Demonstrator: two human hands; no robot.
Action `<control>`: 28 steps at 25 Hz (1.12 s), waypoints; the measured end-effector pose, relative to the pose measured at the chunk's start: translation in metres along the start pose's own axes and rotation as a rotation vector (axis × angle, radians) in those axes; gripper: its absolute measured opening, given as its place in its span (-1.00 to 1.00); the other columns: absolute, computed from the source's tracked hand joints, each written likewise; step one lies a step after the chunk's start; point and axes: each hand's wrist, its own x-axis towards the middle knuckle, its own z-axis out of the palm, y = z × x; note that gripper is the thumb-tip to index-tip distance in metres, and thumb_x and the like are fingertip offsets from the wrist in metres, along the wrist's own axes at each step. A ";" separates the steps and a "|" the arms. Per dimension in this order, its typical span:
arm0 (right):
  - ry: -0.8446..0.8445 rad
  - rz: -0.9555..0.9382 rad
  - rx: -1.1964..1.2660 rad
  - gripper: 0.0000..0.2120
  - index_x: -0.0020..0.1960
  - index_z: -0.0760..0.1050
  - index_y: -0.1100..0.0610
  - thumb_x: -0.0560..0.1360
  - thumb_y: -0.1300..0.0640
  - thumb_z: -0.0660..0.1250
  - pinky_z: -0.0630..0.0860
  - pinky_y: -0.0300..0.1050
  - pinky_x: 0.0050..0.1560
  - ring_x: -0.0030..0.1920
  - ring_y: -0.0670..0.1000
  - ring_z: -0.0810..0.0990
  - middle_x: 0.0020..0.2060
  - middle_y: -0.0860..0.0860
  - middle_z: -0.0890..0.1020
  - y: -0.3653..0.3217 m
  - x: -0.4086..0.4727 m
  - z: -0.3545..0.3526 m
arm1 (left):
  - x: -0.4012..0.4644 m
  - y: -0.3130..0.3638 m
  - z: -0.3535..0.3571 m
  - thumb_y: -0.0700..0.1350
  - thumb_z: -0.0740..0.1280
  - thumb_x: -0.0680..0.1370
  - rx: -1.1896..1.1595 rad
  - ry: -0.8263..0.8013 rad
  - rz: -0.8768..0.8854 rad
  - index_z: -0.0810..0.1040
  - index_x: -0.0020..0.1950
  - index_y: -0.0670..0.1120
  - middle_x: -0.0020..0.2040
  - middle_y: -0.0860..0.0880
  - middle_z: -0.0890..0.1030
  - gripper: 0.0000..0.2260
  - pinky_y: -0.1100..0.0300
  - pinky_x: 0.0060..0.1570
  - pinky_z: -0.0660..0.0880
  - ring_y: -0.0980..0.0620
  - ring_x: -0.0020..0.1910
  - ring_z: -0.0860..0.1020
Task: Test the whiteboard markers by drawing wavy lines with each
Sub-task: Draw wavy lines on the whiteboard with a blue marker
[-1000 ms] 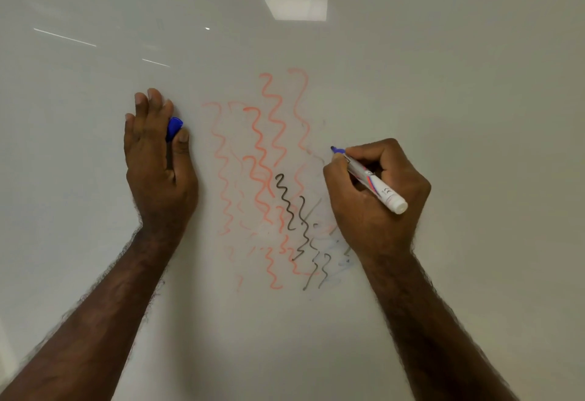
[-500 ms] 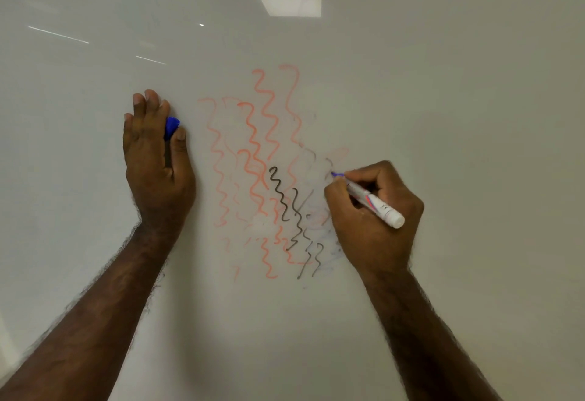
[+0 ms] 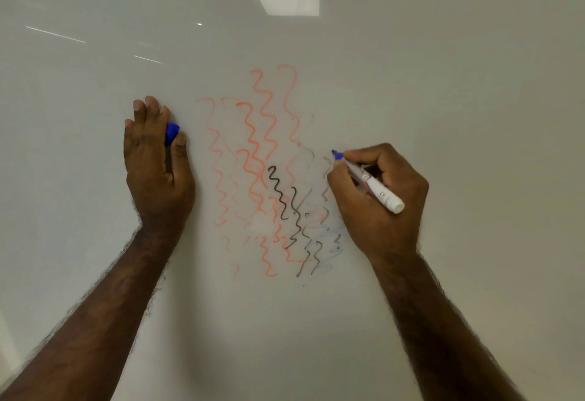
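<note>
Head view: pinching a blue-tipped marker (image 3: 368,179) at the whiteboard (image 3: 474,100).

Curling right fingers (image 3: 364,154) and thumb tight round the white barrel, right hand (image 3: 378,201) holding the blue tip at the board just right of the scribbles, barrel end pointing down and right. Lying nearly straight and close together, left fingers (image 3: 147,116) resting on the board, thumb trapping a blue cap (image 3: 172,132) against the left hand (image 3: 156,166). Spreading between both hands: orange wavy lines (image 3: 262,109), black wavy lines (image 3: 278,191) lower, faint blue smudges near the right wrist.
</note>
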 end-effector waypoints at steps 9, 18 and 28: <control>0.035 -0.004 -0.148 -0.89 -0.15 0.63 0.20 0.42 0.33 0.54 0.54 -0.25 -0.26 -0.32 0.00 0.61 -0.31 -0.01 0.65 0.010 -0.036 -0.011 | -0.018 -0.004 -0.006 -0.27 0.22 0.75 0.019 -0.038 0.022 0.39 0.54 -0.32 0.58 -0.24 0.38 -0.64 -0.16 0.64 0.20 -0.20 0.63 0.28; -0.079 0.126 -0.157 -0.87 -0.18 0.63 0.14 0.41 0.30 0.55 0.53 -0.22 -0.35 -0.36 -0.04 0.61 -0.35 -0.07 0.64 0.019 -0.070 -0.018 | -0.047 -0.003 -0.025 -0.25 0.23 0.75 0.050 -0.126 -0.018 0.40 0.55 -0.30 0.57 -0.18 0.40 -0.64 -0.16 0.62 0.23 -0.14 0.63 0.30; -0.384 0.575 0.263 -0.86 -0.06 0.65 0.09 0.49 0.30 0.52 0.55 -0.14 -0.44 -0.26 0.10 0.73 -0.25 0.05 0.73 -0.002 -0.097 -0.022 | -0.097 0.069 -0.088 -0.11 0.33 0.71 -0.249 -0.314 -0.539 0.53 0.50 -0.13 0.35 -0.03 0.65 -0.65 0.09 0.46 0.49 0.16 0.39 0.57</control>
